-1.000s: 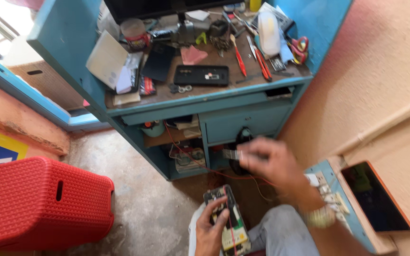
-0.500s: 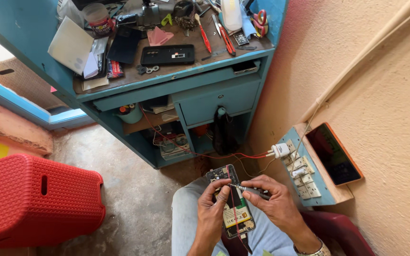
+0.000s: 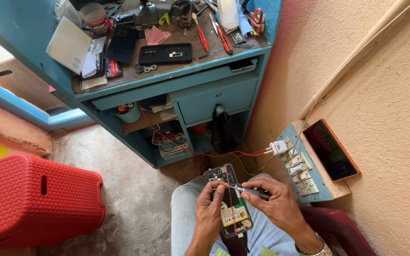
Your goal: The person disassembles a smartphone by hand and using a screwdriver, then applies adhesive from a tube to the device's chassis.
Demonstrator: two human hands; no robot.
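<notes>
Green and black showed on the opened phone (image 3: 228, 201), which lay back-up on our lap with its cover off, so that the board and battery faced us. We held it in our left hand (image 3: 209, 213), the fingers curled under its left edge and the thumb pressed on top, clamped so it would not slide on the knee. Our right hand (image 3: 274, 204) had its fingers pinched together around a small screwdriver (image 3: 250, 191), held low and nearly flat; its tip reached left, past our fingertips, to the upper part of the phone just beside the left thumb, a grip that seemed meant for fine control. A thin red wire (image 3: 231, 201) ran down the phone's length between our two hands. To the right of our right-hand fingers, near but apart, a blue switchboard (image 3: 304, 175) sat on the wall with a white charger (image 3: 278, 147) plugged in. Well beyond our fingers stood the blue workbench (image 3: 167, 85), crowded with tools, and to the left of our left hand, well apart, a red plastic stool (image 3: 34, 199).
</notes>
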